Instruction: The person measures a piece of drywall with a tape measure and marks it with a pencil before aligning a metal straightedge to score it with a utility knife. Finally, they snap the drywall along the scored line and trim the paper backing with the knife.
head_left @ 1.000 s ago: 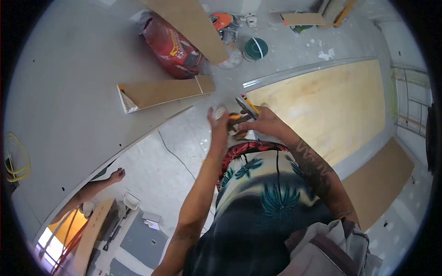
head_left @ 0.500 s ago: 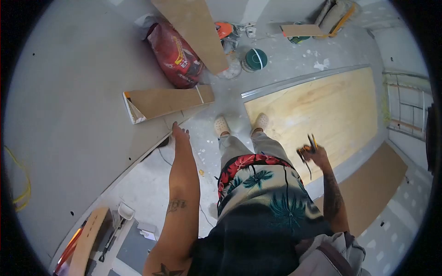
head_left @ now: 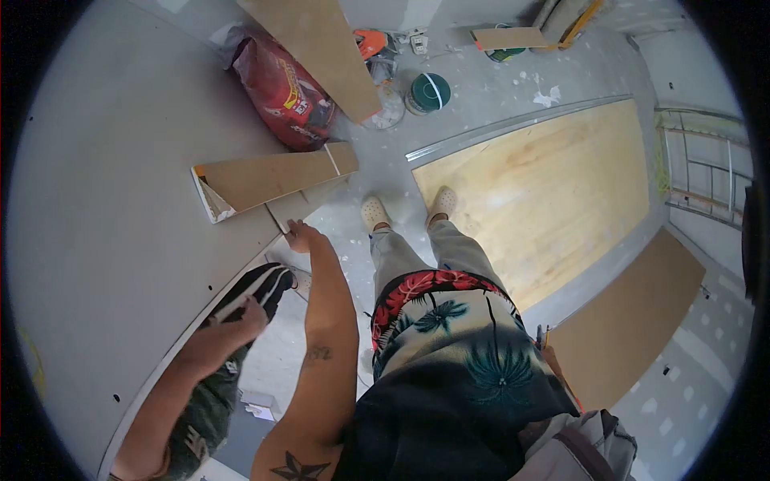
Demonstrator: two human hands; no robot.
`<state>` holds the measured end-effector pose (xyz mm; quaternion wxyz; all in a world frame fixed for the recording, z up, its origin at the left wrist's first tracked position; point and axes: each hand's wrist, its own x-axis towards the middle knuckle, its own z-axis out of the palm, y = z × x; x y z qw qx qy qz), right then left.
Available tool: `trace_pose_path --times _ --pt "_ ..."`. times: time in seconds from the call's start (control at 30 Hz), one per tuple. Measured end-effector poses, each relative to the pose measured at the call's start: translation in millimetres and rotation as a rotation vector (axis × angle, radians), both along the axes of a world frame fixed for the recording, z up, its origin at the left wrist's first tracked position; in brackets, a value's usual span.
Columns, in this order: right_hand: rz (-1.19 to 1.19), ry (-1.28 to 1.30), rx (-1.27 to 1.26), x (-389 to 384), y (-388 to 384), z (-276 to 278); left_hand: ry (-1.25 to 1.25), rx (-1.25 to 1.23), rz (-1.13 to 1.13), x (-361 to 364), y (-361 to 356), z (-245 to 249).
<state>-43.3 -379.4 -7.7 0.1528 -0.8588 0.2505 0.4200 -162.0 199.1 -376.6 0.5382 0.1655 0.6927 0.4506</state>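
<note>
My left hand (head_left: 301, 236) is at the edge of a large grey panel (head_left: 144, 176), its fingers bent at a dark thin strip or gap there. A cardboard-covered box (head_left: 273, 180) lies on the panel just beyond this hand. At my right side, by the hip, my right hand (head_left: 547, 353) is mostly hidden behind the shirt. A bit of a dark tool (head_left: 540, 335) shows above it, but the grip on it cannot be made out.
A co-worker's hand (head_left: 250, 319) and arm are at the panel's near edge, left of my arm. A red bag (head_left: 281, 92), a long board (head_left: 321, 56) and a green bucket (head_left: 429, 93) stand ahead. Plywood (head_left: 545, 192) lies at right; a ladder (head_left: 706, 172) is beyond.
A co-worker has come into view at the lower left. My left hand has closed in on the panel edge, its fingers now bent. My right hand has drawn back to my hip with the tool.
</note>
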Motion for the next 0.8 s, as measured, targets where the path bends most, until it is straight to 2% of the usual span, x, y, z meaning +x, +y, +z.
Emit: trace_pose_path --times 0.03,0.1,0.13,0.2,0.27,0.3,0.33,0.37,0.43,0.47,0.6,0.77,0.8 --pt "-0.002 0.0 0.004 1 -2 -1 0.218 0.063 -0.031 1 -9 7" --pt "-0.179 -0.086 0.141 4 -14 -14 0.286 0.101 -0.037 -4 -28 19" --pt "-0.24 -0.047 0.273 2 -71 -57 0.355 0.13 -0.041 -12 -38 23" --pt "-0.171 -0.078 0.183 24 -58 -58 0.423 0.165 -0.051 -34 -52 28" --pt "-0.156 -0.114 0.214 52 -36 -50 1.114 0.1 -0.498 -58 -62 32" --pt "-0.165 -0.156 0.258 62 -34 -52 0.974 0.139 -0.516 -86 -53 -8" --pt "-0.154 -0.148 0.341 73 -35 -55 0.75 0.12 -0.526 -87 -47 -4" --pt "-0.078 -0.104 0.195 86 -24 -43 0.533 0.096 -0.529 -86 -44 7" --pt "-0.072 -0.079 0.339 101 -40 -52 0.466 0.057 -0.525 -78 -33 24" --pt "-0.1 -0.086 0.295 107 -41 -58 0.385 0.034 -0.525 -71 -28 33" --pt "-0.031 -0.044 0.287 121 -59 -67 0.455 0.066 -0.46 -58 -36 52" --pt "-0.025 -0.043 0.261 123 -73 -75 0.352 0.21 -0.375 -61 -71 72" --pt "-0.018 -0.018 0.218 122 -73 -75 0.324 0.155 -0.355 -59 -79 88"
